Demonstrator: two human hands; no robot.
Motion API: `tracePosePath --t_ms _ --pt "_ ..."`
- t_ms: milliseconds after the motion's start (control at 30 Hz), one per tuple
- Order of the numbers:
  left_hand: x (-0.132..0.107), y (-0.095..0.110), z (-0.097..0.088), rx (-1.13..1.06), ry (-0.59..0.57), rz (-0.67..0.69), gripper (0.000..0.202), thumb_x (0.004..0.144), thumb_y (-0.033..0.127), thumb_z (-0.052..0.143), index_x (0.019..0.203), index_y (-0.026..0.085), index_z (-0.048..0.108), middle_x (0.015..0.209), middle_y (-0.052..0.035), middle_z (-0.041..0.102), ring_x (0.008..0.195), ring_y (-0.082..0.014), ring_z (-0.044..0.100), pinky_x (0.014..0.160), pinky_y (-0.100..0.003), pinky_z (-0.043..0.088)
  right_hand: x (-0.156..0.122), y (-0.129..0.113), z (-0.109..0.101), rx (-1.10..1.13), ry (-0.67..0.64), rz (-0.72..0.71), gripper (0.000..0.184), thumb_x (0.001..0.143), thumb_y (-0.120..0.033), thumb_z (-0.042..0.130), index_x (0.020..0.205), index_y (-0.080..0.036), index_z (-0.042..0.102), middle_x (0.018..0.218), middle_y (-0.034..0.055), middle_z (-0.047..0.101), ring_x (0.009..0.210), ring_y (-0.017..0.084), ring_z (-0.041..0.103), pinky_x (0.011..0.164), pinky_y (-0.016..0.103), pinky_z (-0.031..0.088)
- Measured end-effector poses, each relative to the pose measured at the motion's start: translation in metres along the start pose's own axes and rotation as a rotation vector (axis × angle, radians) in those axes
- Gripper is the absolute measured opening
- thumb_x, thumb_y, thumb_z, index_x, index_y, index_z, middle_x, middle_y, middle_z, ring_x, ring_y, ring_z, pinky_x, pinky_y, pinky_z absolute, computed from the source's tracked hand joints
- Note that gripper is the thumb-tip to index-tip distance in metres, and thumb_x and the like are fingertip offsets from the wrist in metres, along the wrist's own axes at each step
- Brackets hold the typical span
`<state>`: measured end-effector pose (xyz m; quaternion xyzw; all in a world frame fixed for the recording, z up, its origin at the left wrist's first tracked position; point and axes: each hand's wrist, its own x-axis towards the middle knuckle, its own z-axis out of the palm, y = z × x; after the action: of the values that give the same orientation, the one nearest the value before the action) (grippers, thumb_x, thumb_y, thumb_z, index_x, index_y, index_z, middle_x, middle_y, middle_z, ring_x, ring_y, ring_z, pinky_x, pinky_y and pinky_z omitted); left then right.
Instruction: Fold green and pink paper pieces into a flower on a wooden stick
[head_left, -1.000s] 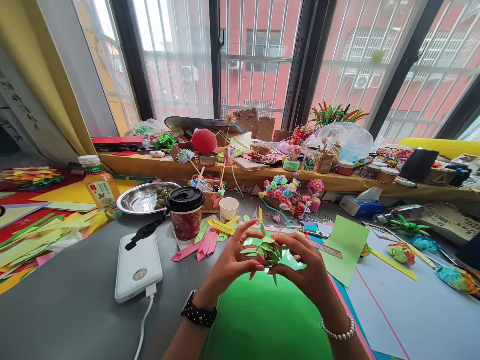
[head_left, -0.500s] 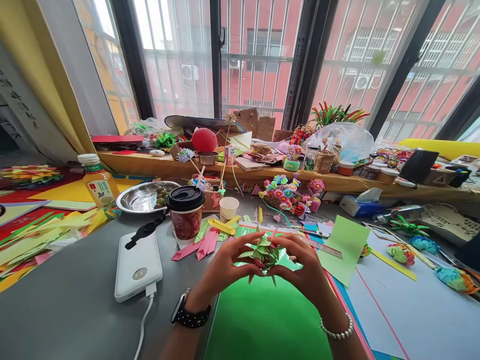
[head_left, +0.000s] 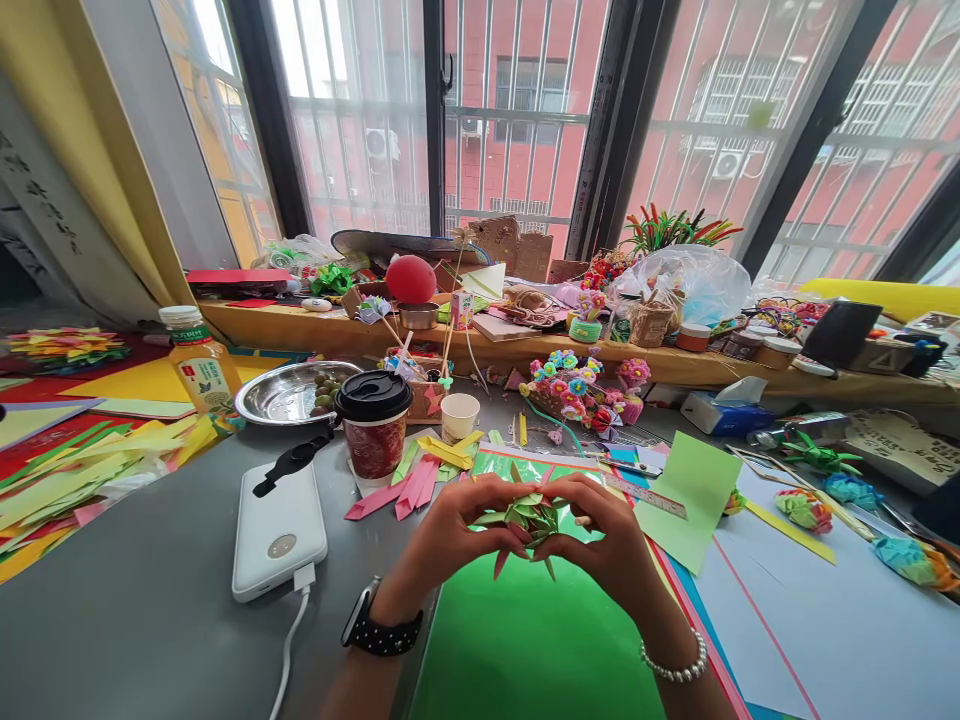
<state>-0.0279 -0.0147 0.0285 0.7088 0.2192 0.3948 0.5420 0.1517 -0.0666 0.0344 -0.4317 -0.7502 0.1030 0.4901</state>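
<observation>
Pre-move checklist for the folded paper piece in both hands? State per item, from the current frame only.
1. Left hand grips the folded paper piece: ok.
2. Right hand grips it from the other side: ok.
3. Piece held above the green sheet, not resting on it: ok.
4. Coffee cup upright, lid on, apart from the hands: ok.
5. Power bank and its cable lie to the left, apart from the wrist: ok.
6. Folds inside the piece seated: cannot tell, fingers cover them.
</observation>
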Motion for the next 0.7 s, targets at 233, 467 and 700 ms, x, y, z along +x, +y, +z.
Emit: tracePosePath --t_ms 233,467,700 --pt "0.0001 0.0098 -0.0003 -0.104 -0.09 -0.147 0.049 0.062 0.011 0.067 0.109 0.024 0.058 0.092 -0.004 0.064 0.072 -0.0167 0.061 0.062 -0.027 0.051 0.0005 0.0008 -0.0006 0.002 0.001 0.009 0.036 0.064 -0.039 0.068 0.095 -0.023 0.059 0.082 0.0014 0.062 0.071 0.014 0.058 0.05 0.02 0.046" --pt "0.0 0.0055 -0.0001 -0.067 -0.031 -0.132 0.043 0.06 0.016 0.07 0.102 0.02 0.063 0.086 -0.0047 0.068 0.077 -0.0208 0.062 0.065 -0.029 0.052 0.0005 -0.0007 -0.0001 -0.034 -0.012 0.018 0.033 0.065 -0.038 0.068 0.093 -0.023 0.061 0.08 0.0015 0.062 0.07 0.014 0.058 0.051 0.021 0.046" --pt "0.0005 0.0048 0.0002 -0.044 0.001 -0.123 0.041 0.059 0.018 0.071 0.099 0.021 0.065 0.088 -0.0048 0.069 0.077 -0.021 0.063 0.068 -0.03 0.053 0.0013 -0.0004 0.0003 -0.042 -0.001 0.005 0.032 0.066 -0.04 0.067 0.092 -0.022 0.061 0.078 0.0014 0.062 0.068 0.014 0.058 0.05 0.021 0.046"
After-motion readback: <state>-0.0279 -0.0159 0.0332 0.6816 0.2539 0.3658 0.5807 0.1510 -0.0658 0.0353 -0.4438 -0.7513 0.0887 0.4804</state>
